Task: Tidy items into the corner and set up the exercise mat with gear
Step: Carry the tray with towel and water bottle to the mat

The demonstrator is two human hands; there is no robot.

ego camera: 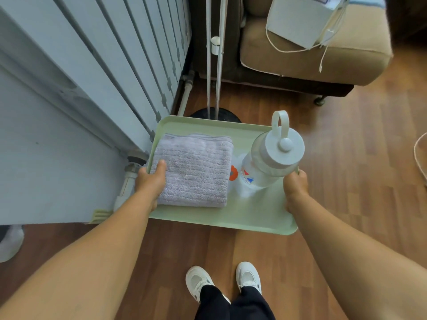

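Overhead, a pale green tray point(231, 218) is held level above the wood floor point(358, 181), each hand closed on one of its short edges. Its left edge runs just beside the white radiator point(92, 77) and the pipe fitting point(134, 167) below it, with hardly any gap there; its far edge sits near the dark round base point(221, 114) of a stand whose two thin poles point(213, 65) rise behind. To the right, bare floor lies open, and an armchair point(312, 54) carrying a white paper bag point(300, 21) stands well apart at the back. The left hand point(151, 181) wraps the left rim, thumb pressed on a folded lilac towel point(194, 169) that fills the tray's left half. The right hand point(295, 188) clasps the right rim, touching the base side of a clear bottle point(268, 162) with a white looped cap, which stands upright on the right half. Near floor, by the white shoes point(221, 280), is clear.
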